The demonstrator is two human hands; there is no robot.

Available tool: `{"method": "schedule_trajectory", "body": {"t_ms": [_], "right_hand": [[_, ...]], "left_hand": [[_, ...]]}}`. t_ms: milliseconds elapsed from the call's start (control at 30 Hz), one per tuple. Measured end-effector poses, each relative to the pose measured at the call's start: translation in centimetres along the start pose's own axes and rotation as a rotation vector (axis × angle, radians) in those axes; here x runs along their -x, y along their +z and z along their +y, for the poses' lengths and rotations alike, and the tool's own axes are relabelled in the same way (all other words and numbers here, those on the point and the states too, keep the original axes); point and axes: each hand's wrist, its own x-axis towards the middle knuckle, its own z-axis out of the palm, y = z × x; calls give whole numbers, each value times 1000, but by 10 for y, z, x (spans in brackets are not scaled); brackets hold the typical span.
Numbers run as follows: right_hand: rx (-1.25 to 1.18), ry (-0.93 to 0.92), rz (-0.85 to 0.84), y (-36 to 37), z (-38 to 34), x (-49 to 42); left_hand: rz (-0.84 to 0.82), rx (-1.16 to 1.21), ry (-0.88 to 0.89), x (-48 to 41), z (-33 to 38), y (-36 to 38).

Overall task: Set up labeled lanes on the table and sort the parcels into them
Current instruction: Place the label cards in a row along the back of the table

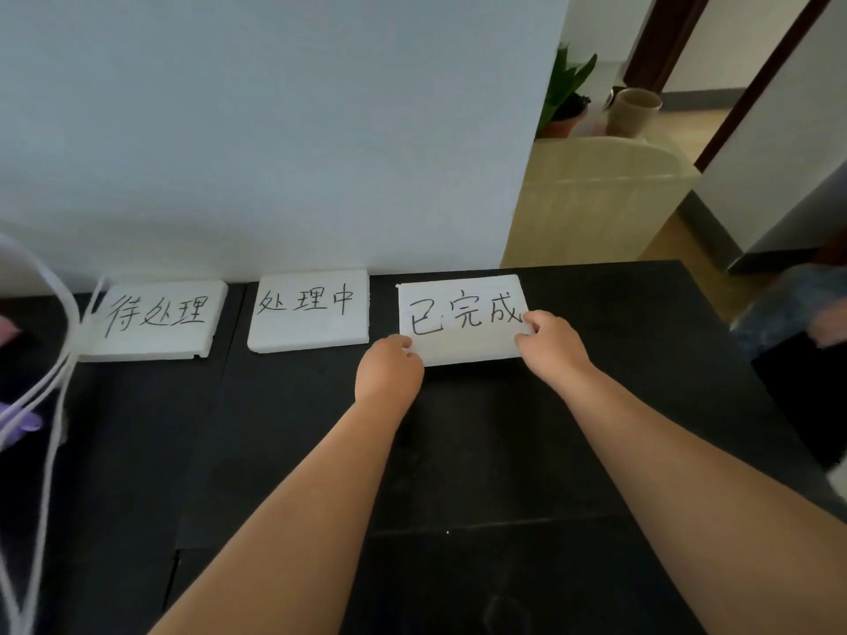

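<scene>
Far left, white cords (55,359) trail over the black table (275,451). Along the wall (275,130), the 待处理 label (156,320) lies flat, the 处理中 label (308,311) just beside it. Now the left hand (389,366) pinches the near left corner of the 已完成 label (463,323), third in the row, and the right hand (552,343) pinches its right edge, fingers curled on top.
</scene>
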Motion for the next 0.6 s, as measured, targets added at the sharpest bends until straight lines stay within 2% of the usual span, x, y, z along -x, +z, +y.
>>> {"method": "schedule_trajectory", "body": {"t_ms": [267, 600], "right_hand": [[29, 18, -101, 18, -9, -42], [28, 38, -120, 26, -11, -62]], "left_hand": [[-91, -104, -10, -55, 2, 14], [-134, -46, 3, -76, 7, 27]]}}
